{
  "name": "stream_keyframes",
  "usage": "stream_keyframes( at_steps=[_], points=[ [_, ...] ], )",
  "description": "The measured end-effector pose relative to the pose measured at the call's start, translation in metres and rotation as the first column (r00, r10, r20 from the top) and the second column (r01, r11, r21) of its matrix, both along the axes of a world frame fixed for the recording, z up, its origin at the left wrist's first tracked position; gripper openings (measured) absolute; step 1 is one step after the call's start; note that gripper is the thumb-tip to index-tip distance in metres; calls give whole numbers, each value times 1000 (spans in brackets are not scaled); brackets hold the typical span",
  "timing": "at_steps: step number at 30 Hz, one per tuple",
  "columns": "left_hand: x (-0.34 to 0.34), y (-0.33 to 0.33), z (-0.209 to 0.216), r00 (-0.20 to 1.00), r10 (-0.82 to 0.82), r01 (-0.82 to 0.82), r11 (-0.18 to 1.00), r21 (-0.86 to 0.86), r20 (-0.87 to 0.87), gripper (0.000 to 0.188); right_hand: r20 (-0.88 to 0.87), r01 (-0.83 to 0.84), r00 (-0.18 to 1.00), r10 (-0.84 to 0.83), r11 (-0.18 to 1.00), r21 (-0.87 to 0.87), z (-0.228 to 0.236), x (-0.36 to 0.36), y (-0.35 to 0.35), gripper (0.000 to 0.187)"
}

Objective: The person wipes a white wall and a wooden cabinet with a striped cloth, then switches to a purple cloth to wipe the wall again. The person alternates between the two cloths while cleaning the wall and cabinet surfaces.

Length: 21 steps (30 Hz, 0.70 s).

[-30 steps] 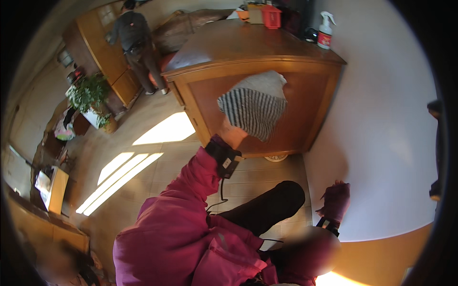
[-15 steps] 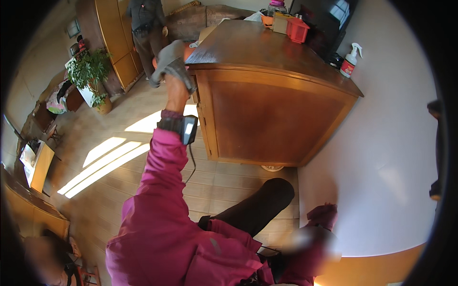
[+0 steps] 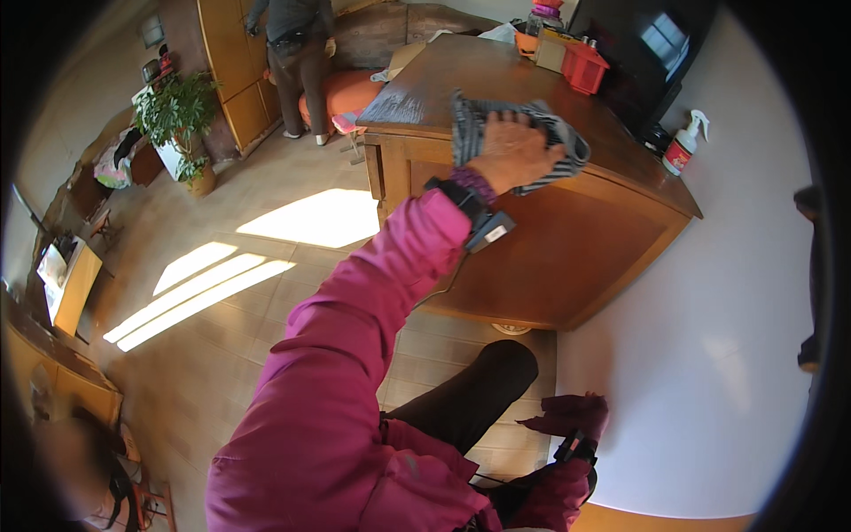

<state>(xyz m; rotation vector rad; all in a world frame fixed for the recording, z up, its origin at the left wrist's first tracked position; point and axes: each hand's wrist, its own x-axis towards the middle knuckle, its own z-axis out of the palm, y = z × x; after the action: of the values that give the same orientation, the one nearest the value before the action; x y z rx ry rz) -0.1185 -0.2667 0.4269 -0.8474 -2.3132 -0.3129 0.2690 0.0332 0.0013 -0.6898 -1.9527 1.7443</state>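
Striped cloth [image 3: 472,133] | under left hand [image 3: 517,152] | across top edge of cabinet [image 3: 558,244]

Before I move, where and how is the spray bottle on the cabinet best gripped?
Probably around the body of the spray bottle, below its trigger head, coming from the near side. It stands upright near the right edge of the cabinet, with the wall close on its right and a black object on its left.

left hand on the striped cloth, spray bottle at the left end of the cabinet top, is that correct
Not quite: the head view shows the spray bottle at the right end of the cabinet top. The left hand is indeed on the striped cloth.
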Motion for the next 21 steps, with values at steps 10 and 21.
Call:
stream_keyframes(
  at_steps=[10, 21],
  points=[
    [-59, -38, 33, 917, -64, 179, 948, -262, 395, 59, -178, -59, 982, -58, 804, -592, 130, 1, -80, 33],
    [-81, -158, 26, 974, 163, -93, 921, -379, 156, 43, -23, -209, 974, 224, 937, 279, 99, 8, -55, 57]
  ],
)
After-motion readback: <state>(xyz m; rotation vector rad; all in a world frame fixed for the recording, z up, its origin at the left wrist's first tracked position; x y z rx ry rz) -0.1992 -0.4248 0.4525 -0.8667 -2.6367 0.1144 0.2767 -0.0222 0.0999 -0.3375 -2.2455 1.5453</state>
